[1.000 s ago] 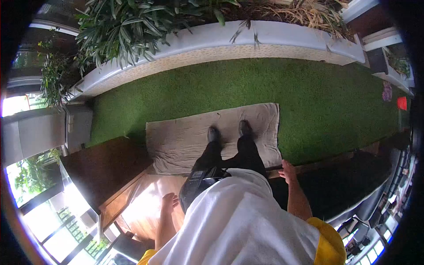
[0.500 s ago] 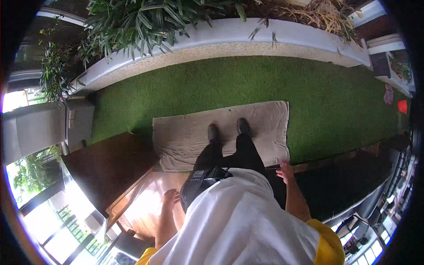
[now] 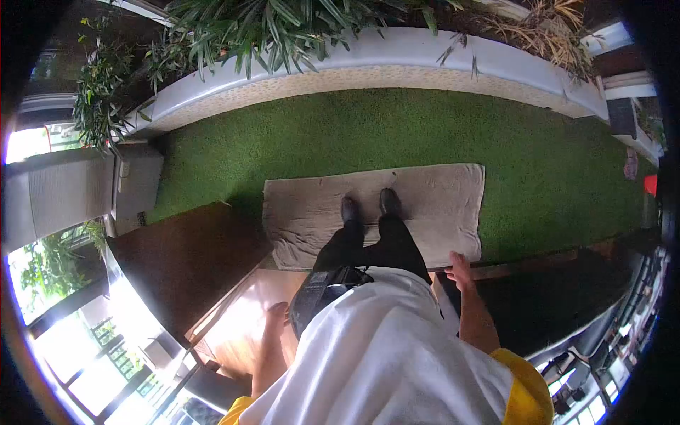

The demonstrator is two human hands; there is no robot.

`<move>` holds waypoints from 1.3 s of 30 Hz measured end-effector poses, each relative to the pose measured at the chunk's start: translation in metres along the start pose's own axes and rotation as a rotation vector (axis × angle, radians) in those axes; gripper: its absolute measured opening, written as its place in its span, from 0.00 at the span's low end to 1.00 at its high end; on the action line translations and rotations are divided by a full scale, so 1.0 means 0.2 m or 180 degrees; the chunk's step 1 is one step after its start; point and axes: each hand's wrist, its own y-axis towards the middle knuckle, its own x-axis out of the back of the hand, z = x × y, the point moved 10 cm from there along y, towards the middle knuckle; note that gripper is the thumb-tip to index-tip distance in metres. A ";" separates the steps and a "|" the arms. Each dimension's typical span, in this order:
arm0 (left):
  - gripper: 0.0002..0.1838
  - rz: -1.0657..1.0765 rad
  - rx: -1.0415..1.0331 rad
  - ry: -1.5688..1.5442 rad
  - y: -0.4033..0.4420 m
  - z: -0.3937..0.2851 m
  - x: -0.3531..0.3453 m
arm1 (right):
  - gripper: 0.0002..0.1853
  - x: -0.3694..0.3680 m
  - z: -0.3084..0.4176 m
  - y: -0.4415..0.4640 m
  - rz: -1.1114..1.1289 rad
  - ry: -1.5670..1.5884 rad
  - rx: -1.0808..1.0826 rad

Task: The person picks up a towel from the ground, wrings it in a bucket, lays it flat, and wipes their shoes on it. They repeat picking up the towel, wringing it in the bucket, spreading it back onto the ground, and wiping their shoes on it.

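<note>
My left hand (image 3: 277,312) hangs beside my left hip, close to the black pouch (image 3: 322,292) at my waist; its fingers look loosely spread, and no object shows in it. Out from my right hip, my right hand (image 3: 459,271) is open, fingers apart and holding nothing. It appears above the near right corner of a beige towel (image 3: 432,205) spread on the ground. Both my dark shoes (image 3: 389,202) stand on this towel.
Green artificial turf (image 3: 552,163) surrounds the towel. A curved white planter wall (image 3: 397,53) with leafy plants (image 3: 276,32) runs along the far side. A brown wooden panel (image 3: 184,262) stands at left, and a dark surface (image 3: 545,304) lies at right.
The view has shifted slightly, so the towel, planter and panel sit further right. My arms keep nearly the same pose, and neither hand has taken hold of anything.
</note>
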 end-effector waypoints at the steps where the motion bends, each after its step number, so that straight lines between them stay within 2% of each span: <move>1: 0.17 -0.0085 0.0061 -0.0042 0.01 0.00 0.04 | 0.34 0.01 0.07 -0.01 -0.0068 0.0010 0.0103; 2: 0.17 -0.0171 0.0117 -0.0087 0.01 0.00 0.10 | 0.34 -0.01 0.04 0.01 0.0016 0.0050 0.0055; 5: 0.17 -0.0287 0.0126 -0.0030 0.09 -0.06 0.26 | 0.31 -0.02 -0.04 -0.04 -0.0474 0.0078 -0.0212; 9: 0.16 -0.0240 0.0029 -0.0049 0.18 -0.22 0.43 | 0.30 -0.25 -0.18 -0.04 -0.0413 0.0175 -0.0181; 13: 0.13 -0.0305 -0.0098 -0.0117 0.20 -0.34 0.53 | 0.31 -0.57 -0.05 -0.22 -0.0032 -0.0254 -0.0162; 17: 0.13 -0.0434 -0.0079 0.0108 0.19 -0.36 0.61 | 0.31 -0.66 -0.06 -0.14 0.0014 -0.0279 -0.0255; 18: 0.14 -0.0441 -0.0075 0.0186 0.18 -0.36 0.65 | 0.30 -0.67 -0.03 -0.12 -0.0063 -0.0447 -0.0096; 21: 0.13 -0.0409 -0.0017 0.0159 0.26 -0.37 0.77 | 0.28 -0.68 0.01 -0.15 -0.0210 0.0077 0.0025; 25: 0.11 -0.0430 -0.0196 0.0131 0.38 -0.51 0.93 | 0.29 -0.77 -0.01 -0.17 -0.0413 0.0107 -0.0014; 30: 0.14 -0.0201 -0.0641 -0.0160 0.38 -0.85 1.01 | 0.32 -1.04 -0.06 -0.21 -0.0154 -0.0287 -0.0035; 35: 0.16 -0.0180 -0.0891 -0.0327 0.38 -0.90 1.12 | 0.32 -1.25 0.02 -0.22 -0.0229 -0.0332 -0.0240; 38: 0.16 -0.0148 -0.0913 -0.0158 0.35 -0.93 1.17 | 0.30 -1.28 0.08 -0.20 -0.0166 0.0243 0.0179; 39: 0.16 -0.0180 -0.0889 -0.0061 0.35 -0.96 1.19 | 0.29 -1.26 0.07 -0.18 -0.0226 -0.0096 0.0524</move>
